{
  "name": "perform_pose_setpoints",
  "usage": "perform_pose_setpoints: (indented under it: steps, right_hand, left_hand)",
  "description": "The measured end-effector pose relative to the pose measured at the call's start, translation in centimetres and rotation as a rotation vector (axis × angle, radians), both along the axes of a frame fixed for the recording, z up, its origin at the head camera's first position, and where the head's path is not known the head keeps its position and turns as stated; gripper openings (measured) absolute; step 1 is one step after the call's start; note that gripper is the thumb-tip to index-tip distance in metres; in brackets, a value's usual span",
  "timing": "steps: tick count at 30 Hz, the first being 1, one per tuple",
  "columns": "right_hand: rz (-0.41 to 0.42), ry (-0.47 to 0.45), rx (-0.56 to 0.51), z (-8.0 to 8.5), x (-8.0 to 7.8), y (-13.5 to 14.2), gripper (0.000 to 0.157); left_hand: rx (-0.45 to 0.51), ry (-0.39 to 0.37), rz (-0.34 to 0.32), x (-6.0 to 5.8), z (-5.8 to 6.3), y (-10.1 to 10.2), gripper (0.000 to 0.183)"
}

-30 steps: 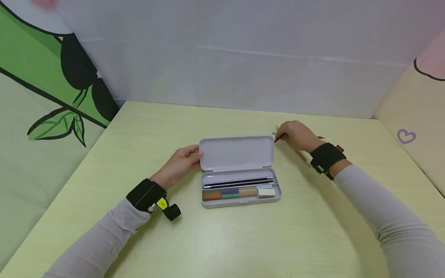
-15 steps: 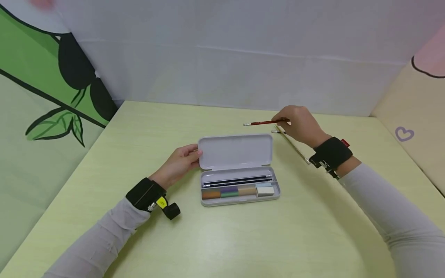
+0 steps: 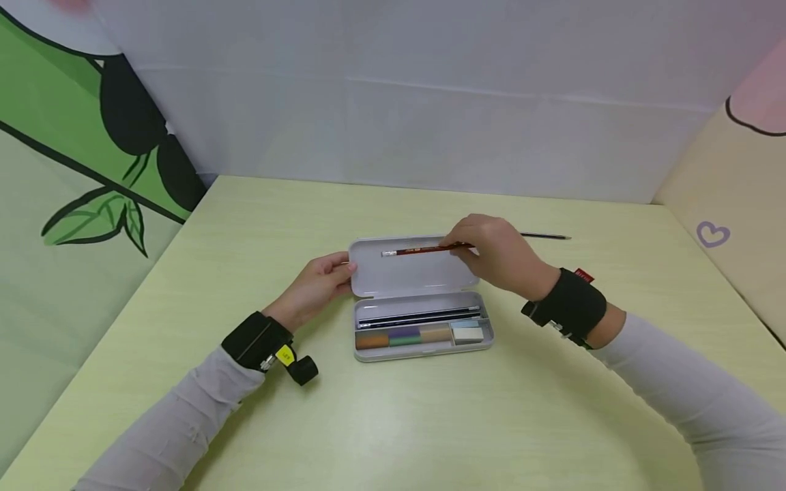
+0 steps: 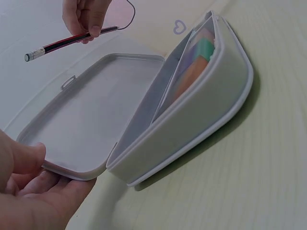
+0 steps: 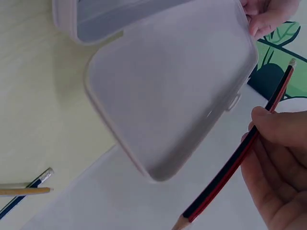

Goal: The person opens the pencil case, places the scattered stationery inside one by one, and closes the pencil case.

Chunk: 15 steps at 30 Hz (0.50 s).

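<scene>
My left hand [image 3: 316,283] pinches the left edge of the raised lid [image 3: 411,276] of a white pencil case, thumb on the inner side. The case's lower half [image 3: 424,356] rests on the table. Above the lid, my right hand [image 3: 500,256] pinches a red and black pencil [image 3: 405,251] between thumb and fingers. Its white eraser end points left; its sharpened tip shows in the right wrist view. Inside the case lie dark pencils [image 3: 417,318] in the back compartment. Coloured blocks [image 3: 372,340] and a white eraser [image 3: 468,335] fill the front one.
A dark pencil [image 3: 546,236] lies on the table [image 3: 393,423] behind my right hand. In the right wrist view a yellow pencil [image 5: 24,191] crosses a dark one. A pale cloth wall [image 3: 393,129] stands along the table's back edge.
My right hand lifted the red and black pencil from the loose pencils at the back right, then brought it left and nearer, over the lid. My left hand keeps its hold on the lid.
</scene>
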State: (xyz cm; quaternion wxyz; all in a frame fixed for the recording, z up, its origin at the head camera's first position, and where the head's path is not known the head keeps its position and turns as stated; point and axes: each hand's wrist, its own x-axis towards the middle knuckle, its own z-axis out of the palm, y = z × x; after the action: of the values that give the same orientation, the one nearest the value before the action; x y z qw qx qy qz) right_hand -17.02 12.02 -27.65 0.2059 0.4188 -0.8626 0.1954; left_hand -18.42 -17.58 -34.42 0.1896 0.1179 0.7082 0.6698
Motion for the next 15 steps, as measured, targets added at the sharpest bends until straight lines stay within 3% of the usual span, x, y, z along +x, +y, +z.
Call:
perform_pose_setpoints:
  steps: [8, 15]
  right_hand:
    - [0.03, -0.072, 0.074, -2.1, 1.5, -1.6, 0.018]
    - [0.066, -0.177, 0.118, -4.5, 1.8, -2.3, 0.016]
  left_hand:
    - [-0.002, 0.001, 0.006, 0.1, 0.0, 0.2, 0.044]
    - [0.018, -0.001, 0.002, 0.1, 0.0, 0.2, 0.044]
